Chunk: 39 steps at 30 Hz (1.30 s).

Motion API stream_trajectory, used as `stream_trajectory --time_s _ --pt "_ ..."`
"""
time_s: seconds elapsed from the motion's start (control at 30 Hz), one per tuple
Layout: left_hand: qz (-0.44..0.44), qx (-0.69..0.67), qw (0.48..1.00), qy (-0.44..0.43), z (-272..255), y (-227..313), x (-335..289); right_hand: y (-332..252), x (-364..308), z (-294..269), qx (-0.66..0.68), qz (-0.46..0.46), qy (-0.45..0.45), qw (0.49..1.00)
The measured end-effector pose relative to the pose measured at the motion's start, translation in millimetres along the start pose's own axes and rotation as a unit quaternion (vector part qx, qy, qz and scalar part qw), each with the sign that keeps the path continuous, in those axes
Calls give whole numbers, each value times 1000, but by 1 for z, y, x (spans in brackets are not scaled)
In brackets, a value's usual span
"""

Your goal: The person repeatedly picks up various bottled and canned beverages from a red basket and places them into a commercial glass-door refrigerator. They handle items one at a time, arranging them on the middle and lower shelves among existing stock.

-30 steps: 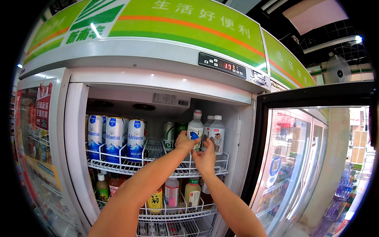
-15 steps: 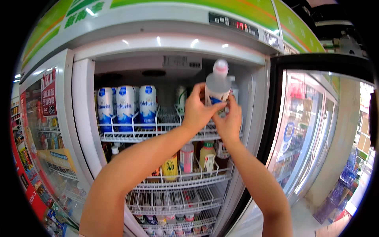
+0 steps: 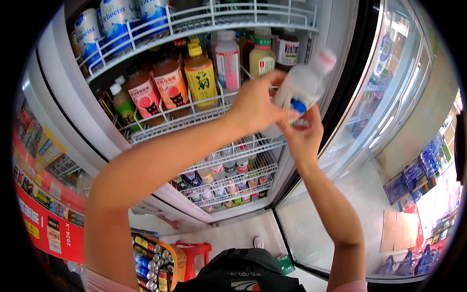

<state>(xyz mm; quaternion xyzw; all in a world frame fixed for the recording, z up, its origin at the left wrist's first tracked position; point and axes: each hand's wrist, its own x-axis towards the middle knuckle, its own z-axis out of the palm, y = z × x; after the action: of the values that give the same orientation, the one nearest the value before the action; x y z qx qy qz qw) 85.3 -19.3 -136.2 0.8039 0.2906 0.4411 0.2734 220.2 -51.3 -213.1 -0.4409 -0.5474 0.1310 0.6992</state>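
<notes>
With twelve at the top of the view, a neighbouring cooler door (image 3: 36, 114) stands at 9 o'clock, above a red panel (image 3: 51, 233) near 8. Cans (image 3: 116, 24) stand on a rack at 10 to 11; an orange basket (image 3: 180, 258) packed with more cans is at 7, beside a red stool (image 3: 197, 253) on the pale floor (image 3: 233, 226). Wire racks (image 3: 233, 22) fill the cooler from 10 through 12 and down toward 6, with a bottle row (image 3: 202, 73) near 11 to 1.

The left hand (image 3: 258, 104), toward 1 to 2 o'clock, is partly closed round the left side of a bottle (image 3: 301, 87). That bottle is held tilted at the cooler's right edge, cap toward 1. The right hand (image 3: 304, 136), just before 3, has its fingers curled on the bottle's lower part. An open door (image 3: 362, 151) fills 3; a cardboard sheet (image 3: 399, 231) lies toward 4.

The cans are smooth blue-and-white cylinders, the basket latticed, the racks thin white wire. The shelved bottles have narrow necks and coloured labels; the held one is translucent, round-shouldered and motion-blurred, with a blue patch. The open door is clear glass edged in black.
</notes>
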Motion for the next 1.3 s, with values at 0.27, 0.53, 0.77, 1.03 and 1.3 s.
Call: stream_trajectory --time_s 0.27,0.53,0.77,1.03,1.3 --pt "-113 -26 993 -8 97 -136 -112 129 -113 -19 -166 159 -117 966" --pt "-353 -121 928 7 174 -245 -188 251 -164 2 -209 171 -110 957" --pt "-423 -228 877 0 190 -281 -195 313 -163 35 -203 178 -123 955" --pt "-435 -221 873 1 194 -306 -195 352 -162 55 -218 160 -160 949" --pt "-484 -200 852 -6 190 -327 -193 382 -168 70 -224 169 -186 942"
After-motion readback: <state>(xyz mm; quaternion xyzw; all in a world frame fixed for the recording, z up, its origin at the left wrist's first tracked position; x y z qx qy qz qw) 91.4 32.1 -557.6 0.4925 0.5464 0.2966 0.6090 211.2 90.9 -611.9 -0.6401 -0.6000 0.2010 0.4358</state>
